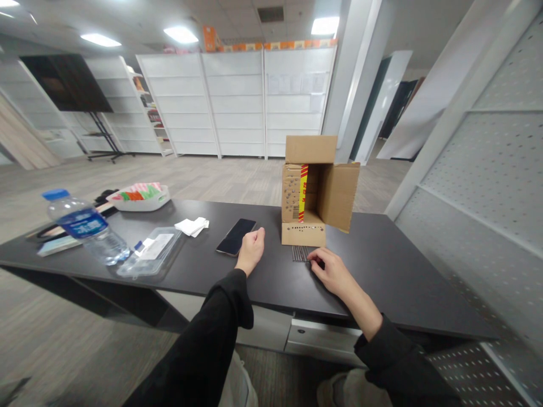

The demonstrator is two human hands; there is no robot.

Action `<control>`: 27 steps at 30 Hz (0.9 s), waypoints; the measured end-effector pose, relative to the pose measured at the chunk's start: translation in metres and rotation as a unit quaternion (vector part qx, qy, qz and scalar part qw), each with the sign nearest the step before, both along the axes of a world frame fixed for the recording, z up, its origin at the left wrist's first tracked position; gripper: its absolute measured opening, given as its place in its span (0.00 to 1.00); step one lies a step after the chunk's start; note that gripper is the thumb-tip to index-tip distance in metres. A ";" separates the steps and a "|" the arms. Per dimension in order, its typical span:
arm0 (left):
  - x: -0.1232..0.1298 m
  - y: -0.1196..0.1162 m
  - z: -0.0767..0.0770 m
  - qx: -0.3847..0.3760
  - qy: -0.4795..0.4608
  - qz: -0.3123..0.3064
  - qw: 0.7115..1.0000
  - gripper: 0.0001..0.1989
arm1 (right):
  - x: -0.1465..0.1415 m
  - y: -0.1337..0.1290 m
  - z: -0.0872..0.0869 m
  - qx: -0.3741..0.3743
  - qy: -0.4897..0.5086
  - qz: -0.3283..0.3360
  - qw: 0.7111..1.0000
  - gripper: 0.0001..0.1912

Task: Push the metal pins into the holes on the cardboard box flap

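My left hand [251, 250] is closed in a fist over the desk, just right of a dark phone [237, 236]. Whatever it may hold is hidden. My right hand [333, 271] has thumb and fingers pinched together at the right end of a row of thin dark rods, like nails or long screws [299, 254]; I cannot make out what is between the fingertips. Behind the row stands an open cardboard box [290, 192] with its flaps spread. Small dark dots, holes or screw heads, mark its left panel and front flap.
The dark desk [365, 260] also carries a water bottle [87, 226], a clear plastic case [155, 251], crumpled white tissue [193, 226] and a white basket [142, 202] with colourful packets. A perforated white panel [492, 186] rises at the right.
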State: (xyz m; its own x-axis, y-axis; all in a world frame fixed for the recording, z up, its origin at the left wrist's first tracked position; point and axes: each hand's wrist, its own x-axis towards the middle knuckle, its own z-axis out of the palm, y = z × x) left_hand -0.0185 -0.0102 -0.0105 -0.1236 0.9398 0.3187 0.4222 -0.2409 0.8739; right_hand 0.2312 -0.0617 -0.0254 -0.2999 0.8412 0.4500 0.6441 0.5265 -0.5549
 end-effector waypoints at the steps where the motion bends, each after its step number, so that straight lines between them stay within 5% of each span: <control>1: 0.000 0.000 0.000 0.001 0.001 0.000 1.000 0.24 | 0.000 0.000 0.000 0.000 0.001 0.000 1.000 0.09; 18: 0.001 0.000 0.001 -0.004 0.004 0.001 1.000 0.24 | -0.001 -0.003 0.005 -0.011 0.013 -0.013 1.000 0.07; 27: 0.002 -0.002 0.005 0.002 0.015 -0.001 1.000 0.23 | 0.005 0.015 0.024 -0.010 -0.008 -0.049 0.999 0.06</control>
